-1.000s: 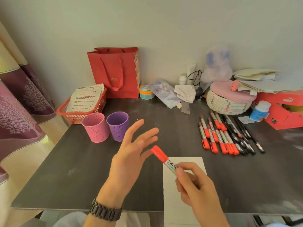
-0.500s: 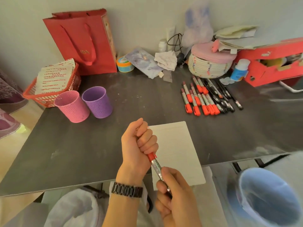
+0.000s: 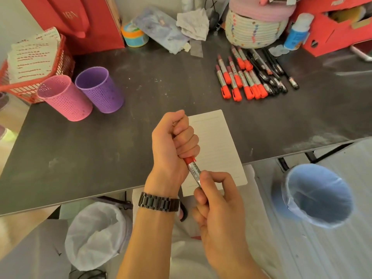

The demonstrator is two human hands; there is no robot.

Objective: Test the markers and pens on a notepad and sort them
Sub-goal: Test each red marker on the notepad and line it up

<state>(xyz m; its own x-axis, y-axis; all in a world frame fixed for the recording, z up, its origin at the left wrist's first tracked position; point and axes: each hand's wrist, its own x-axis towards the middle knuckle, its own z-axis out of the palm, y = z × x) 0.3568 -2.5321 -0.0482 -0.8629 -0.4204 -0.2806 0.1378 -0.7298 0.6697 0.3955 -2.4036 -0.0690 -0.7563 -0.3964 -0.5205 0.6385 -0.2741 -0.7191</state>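
Note:
Both hands hold one red-capped marker [image 3: 192, 168] over the near edge of the dark table. My left hand [image 3: 174, 146], with a dark watch at the wrist, is fisted round the red cap. My right hand [image 3: 216, 195] grips the silver barrel below it. A white lined notepad [image 3: 219, 146] lies on the table just behind the hands. Several red-capped markers [image 3: 239, 77] and black pens [image 3: 269, 73] lie in a row at the right. A pink cup [image 3: 64, 97] and a purple cup [image 3: 99, 88] stand at the left.
A red wire basket with papers [image 3: 34, 63] and a red gift bag [image 3: 80, 19] sit at the back left. A woven basket [image 3: 253, 27] and red box [image 3: 332, 29] are at the back right. On the floor stand a white-lined bin [image 3: 96, 234] and a blue-lined bin [image 3: 318, 194].
My open left hand closed round the marker's red cap. The view tilted down, so both hands now sit at the table's near edge with the floor bins in sight.

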